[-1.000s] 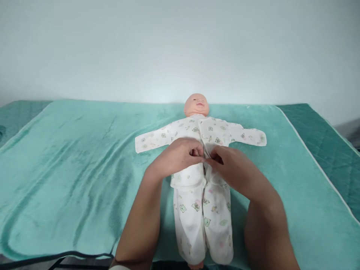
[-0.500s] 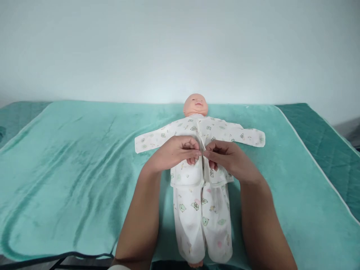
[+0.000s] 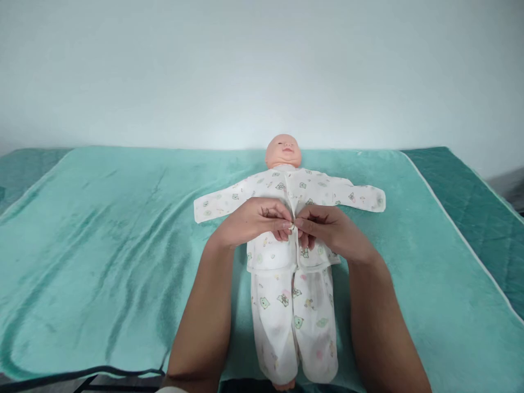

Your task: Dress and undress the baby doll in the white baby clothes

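Note:
A baby doll (image 3: 283, 151) lies on its back, dressed in a white printed jacket (image 3: 268, 256) and matching trousers (image 3: 274, 322). Its sleeves stretch out to both sides. Over the middle of the chest, my left hand (image 3: 262, 221) pinches the front edge of the jacket between thumb and finger. My right hand (image 3: 323, 226) pinches the opposite front edge, with its fingertips almost meeting the left ones. A small pale fastener, perhaps a button or snap, shows between the fingertips. Below the hands, the two front edges hang slightly apart near the hem.
A light green blanket (image 3: 123, 229) with soft wrinkles lies under the doll. Darker quilted fabric (image 3: 475, 218) shows beyond its right side. Behind the bed rises a plain pale wall (image 3: 262, 71). A dark frame edge (image 3: 90, 372) runs along the lower left.
My fingertips have drawn closer together, bringing the jacket's front edges nearer each other. A small pale fastener now shows between them. The doll appears slightly shifted up and left in view.

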`<state>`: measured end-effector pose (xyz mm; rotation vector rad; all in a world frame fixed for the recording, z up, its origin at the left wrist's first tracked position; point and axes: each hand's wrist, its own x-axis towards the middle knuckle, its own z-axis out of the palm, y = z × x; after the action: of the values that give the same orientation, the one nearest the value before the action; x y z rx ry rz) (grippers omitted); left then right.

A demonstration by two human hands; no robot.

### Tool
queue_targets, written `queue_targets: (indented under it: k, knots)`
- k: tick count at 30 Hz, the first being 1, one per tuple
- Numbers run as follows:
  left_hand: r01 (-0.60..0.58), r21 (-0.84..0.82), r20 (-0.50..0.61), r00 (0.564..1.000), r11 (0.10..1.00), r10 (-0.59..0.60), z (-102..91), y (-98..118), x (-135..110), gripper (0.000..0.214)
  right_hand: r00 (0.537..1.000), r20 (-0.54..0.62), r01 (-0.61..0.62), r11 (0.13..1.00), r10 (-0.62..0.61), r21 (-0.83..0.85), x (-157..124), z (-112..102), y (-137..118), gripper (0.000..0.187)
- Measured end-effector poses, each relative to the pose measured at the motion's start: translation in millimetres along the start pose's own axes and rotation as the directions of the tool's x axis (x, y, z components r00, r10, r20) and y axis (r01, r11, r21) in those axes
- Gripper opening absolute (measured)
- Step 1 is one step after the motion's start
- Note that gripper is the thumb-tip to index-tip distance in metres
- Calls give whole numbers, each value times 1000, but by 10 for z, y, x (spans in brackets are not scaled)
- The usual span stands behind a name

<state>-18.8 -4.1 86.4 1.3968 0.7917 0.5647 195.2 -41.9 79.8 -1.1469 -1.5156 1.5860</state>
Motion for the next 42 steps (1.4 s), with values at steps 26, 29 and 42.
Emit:
queue_targets:
  k: [26,29,42]
  knots:
    - [-10,92,84,996,996,2,67,20,-5,15,998,24,-64,990,61,124,23,14,37,37]
    - [-38,41,110,993,998,33,35,-15,1,17,998,23,-53,990,51,132,25,8,42,36]
    - [-16,-7,177,984,1000,17,-17,-47,-9,19,997,65,-50,996,45,78,17,4,9,20]
